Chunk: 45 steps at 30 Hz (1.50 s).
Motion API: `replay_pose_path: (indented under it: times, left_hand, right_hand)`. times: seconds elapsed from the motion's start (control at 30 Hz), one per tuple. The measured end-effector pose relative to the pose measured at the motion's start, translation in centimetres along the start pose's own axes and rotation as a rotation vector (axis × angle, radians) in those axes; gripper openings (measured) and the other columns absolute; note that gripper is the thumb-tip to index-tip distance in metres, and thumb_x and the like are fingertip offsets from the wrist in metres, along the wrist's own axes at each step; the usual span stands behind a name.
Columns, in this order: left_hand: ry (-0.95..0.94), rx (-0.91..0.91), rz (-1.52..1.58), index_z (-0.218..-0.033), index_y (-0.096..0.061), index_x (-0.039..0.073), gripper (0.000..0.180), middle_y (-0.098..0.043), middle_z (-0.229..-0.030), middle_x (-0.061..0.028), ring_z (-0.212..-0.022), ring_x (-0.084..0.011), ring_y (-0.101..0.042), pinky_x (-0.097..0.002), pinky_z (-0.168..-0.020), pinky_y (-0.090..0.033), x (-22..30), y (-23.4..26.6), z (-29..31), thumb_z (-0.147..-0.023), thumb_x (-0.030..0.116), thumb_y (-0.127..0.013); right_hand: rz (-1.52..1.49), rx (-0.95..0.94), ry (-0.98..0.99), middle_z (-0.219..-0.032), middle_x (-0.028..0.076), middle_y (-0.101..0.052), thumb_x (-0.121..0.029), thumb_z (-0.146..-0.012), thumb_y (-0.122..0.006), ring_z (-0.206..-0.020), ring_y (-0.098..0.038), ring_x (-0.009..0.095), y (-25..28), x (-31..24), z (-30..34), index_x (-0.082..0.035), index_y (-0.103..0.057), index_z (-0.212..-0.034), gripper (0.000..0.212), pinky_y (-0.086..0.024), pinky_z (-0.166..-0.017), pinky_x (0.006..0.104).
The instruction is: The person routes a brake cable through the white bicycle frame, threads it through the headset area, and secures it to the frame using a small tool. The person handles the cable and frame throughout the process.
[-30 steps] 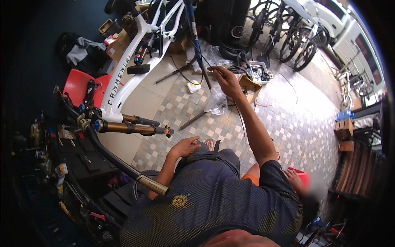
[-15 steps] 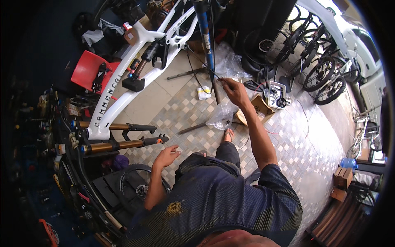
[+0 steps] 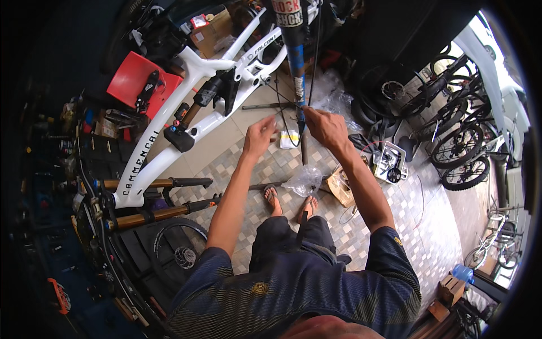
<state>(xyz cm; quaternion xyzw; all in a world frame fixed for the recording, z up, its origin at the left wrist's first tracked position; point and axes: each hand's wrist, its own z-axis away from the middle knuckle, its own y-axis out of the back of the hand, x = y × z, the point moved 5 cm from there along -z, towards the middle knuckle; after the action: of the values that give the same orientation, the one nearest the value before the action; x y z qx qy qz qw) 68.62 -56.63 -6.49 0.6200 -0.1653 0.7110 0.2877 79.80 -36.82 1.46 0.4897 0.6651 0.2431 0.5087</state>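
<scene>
Tiled floor below; right hand pinches thin black cable beside left hand.

1. This is a bicycle repair workshop; a white full-suspension bicycle frame with a black rear shock stands just left of the fingers of the left hand.
2. A gold-legged suspension fork lies below and left of those fingers, beside a black spoked wheel.
3. Complete dark bicycles are parked in a row well to the right of the right-hand fingers.
4. A red plastic tool tray sits far up-left of the fingers.
5. Small parts and a crumpled clear plastic bag litter the grey patterned tile floor below the fingers.
</scene>
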Motion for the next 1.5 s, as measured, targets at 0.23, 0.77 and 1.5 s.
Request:
replay_pose_path:
  times: [0.23,0.77,1.5]
  left_hand:
    - [0.216,0.163,0.634,-0.133,-0.05,0.002,0.036,-0.063,-0.125,-0.0184,-0.103,-0.0273,-0.071,-0.0414,-0.077,-0.062,-2.0,0.8,-12.4,-0.107,0.026,-0.056]
    - [0.236,0.217,0.954,-0.107,-0.063,0.009,0.015,-0.066,-0.091,-0.0032,-0.081,-0.0206,-0.069,-0.0398,-0.073,-0.06,-5.5,0.5,-21.5,-0.107,0.02,-0.053]
    - [0.213,0.257,1.597,-0.1,-0.064,0.012,0.021,-0.064,-0.08,0.0011,-0.07,-0.0126,-0.06,-0.0322,-0.069,-0.054,-7.7,-2.6,-25.8,-0.11,0.022,-0.049]
  right_hand:
    - [0.184,-0.139,-0.002,-0.092,0.01,-0.073,-0.019,-0.093,-0.063,-0.077,-0.071,0.034,-4.1,0.9,-4.5,-0.016,-0.063,-0.129,0.035,-0.055,-0.062,0.0465]
    - [0.297,-0.159,-0.009,-0.085,0.007,-0.071,-0.022,-0.097,-0.062,-0.074,-0.071,0.028,-8.4,3.5,-8.1,-0.018,-0.066,-0.131,0.035,-0.055,-0.06,0.043]
    - [0.589,-0.31,0.062,-0.087,0.008,-0.07,-0.011,-0.087,-0.061,-0.078,-0.073,0.024,-8.6,-1.9,-12.0,-0.001,-0.055,-0.138,0.053,-0.058,-0.064,0.038]
